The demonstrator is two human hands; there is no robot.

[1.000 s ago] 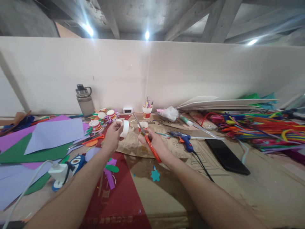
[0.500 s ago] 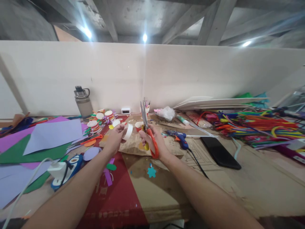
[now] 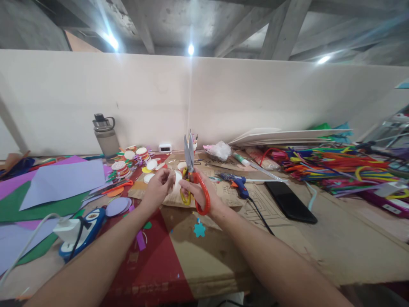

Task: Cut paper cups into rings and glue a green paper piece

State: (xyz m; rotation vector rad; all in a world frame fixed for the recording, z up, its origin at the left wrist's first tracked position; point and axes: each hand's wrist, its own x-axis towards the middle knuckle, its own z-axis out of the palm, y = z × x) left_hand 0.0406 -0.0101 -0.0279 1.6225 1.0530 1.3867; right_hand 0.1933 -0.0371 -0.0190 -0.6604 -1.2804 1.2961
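Observation:
My left hand point(image 3: 159, 187) is closed, with fingertips pinching a curved strip of white paper point(image 3: 177, 181). Gripped in my right hand point(image 3: 194, 190) is a pair of scissors point(image 3: 189, 157), blades pointing up and slightly parted. One handle loop is red, and a yellow loop shows at the fingers. Both hands are close together above the cardboard, the right fingertips beside the paper's edge. A small paper cup point(image 3: 182, 166) stands just behind them, partly hidden. Below the hands lies a teal flower-shaped cutout point(image 3: 200, 230).
To the right are a blue glue gun point(image 3: 240, 186) with its cord, a black phone point(image 3: 290, 202) and a heap of pipe cleaners point(image 3: 338, 164). Coloured paper point(image 3: 64, 183), a power strip point(image 3: 84, 238), decorated cups point(image 3: 120, 169) and a bottle point(image 3: 106, 138) occupy the left side.
My hands have drawn together, bringing the white paper next to the scissors' handles. The scissors' blades look slightly wider apart. The whole view has shifted a little.

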